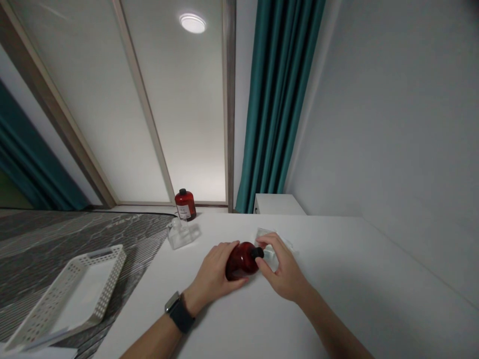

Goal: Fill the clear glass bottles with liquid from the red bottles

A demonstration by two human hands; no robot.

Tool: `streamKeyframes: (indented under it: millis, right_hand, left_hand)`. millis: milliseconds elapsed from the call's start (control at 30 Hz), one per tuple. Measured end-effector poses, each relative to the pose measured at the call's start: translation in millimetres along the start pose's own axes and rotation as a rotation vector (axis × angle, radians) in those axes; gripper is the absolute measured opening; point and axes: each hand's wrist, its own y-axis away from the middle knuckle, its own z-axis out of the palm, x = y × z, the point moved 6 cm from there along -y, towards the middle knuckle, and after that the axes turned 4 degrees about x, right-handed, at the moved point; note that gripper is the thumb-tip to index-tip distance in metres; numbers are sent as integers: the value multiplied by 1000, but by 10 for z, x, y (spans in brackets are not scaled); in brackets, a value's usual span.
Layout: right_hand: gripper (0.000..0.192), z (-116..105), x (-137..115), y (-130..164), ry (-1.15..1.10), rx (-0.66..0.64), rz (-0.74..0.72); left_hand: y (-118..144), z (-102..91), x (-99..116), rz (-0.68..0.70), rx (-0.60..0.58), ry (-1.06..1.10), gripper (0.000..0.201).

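My left hand grips a dark red bottle that is tipped to the right just above the white table. A dark smartwatch sits on that wrist. My right hand has its fingers at the bottle's black cap. Behind the right hand lies a small clear plastic container, partly hidden by the fingers.
A second red bottle with a black cap and white label stands at the table's far edge. A clear plastic piece lies near it. A white perforated basket rests on the dark patterned surface at left. Teal curtains hang behind.
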Motion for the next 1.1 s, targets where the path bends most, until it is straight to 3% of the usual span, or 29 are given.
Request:
streamKeyframes:
  millis: [100,233,433,600,733,900,1100]
  right_hand:
    - [30,-8,30,-1,26,7,30]
    - [42,-4,23,-1,-21,-39,18]
    - [33,3,34,-3,13,-46,37]
    - [41,25,0,-1,-17,-75,9]
    - [31,17,36,-7,24,-52,66]
    - [36,33,-10,-13,-4,-103,40]
    - [22,37,34,-10,28,-101,94]
  left_hand:
    - [-3,-1,6,6,-6,-2,84]
    - [-3,-2,3,-6,-9,4,84]
    - [8,7,3,2,-11,0,85]
    - [5,8,5,5,-10,0,84]
    - [-3,9,20,20,-4,3,83]
    - [-4,12,33,22,4,9,81]
    - [8,6,35,18,-9,12,81]
